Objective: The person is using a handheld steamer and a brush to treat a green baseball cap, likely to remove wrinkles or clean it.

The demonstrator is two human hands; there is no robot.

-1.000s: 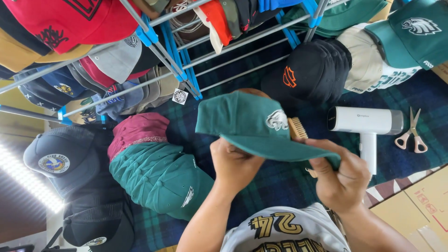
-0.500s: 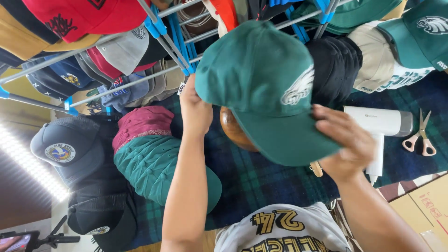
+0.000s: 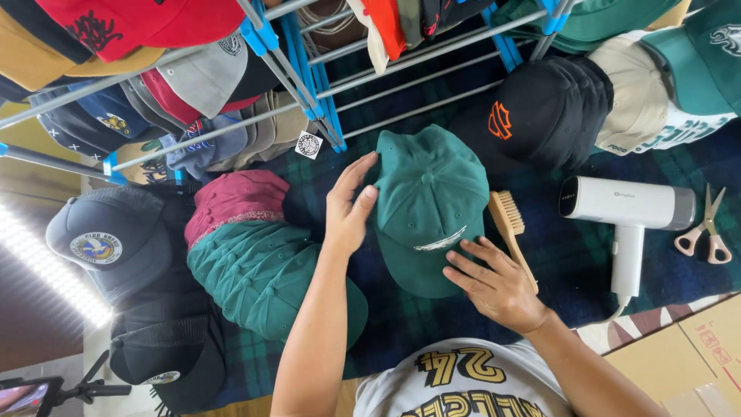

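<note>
A dark green cap [image 3: 427, 207] with a pale emblem sits crown-up on the plaid cloth [image 3: 575, 251]. My left hand [image 3: 349, 206] rests against the cap's left side with fingers spread along its crown. My right hand [image 3: 495, 283] lies flat on the cap's brim, fingers apart. Just right of the cap a wooden brush [image 3: 510, 227] pokes out, partly hidden under my right hand.
A white handheld steamer [image 3: 629, 213] and pink-handled scissors [image 3: 707, 230] lie to the right. Stacked green and maroon caps [image 3: 255, 262] sit left, black caps [image 3: 135, 255] farther left. A metal rack with blue joints [image 3: 309, 85] holds several caps. A cardboard box [image 3: 687, 355] is at bottom right.
The green cap was held up close to the camera with both hands; now it is set down on the cloth and turned crown-up, with both hands resting on it.
</note>
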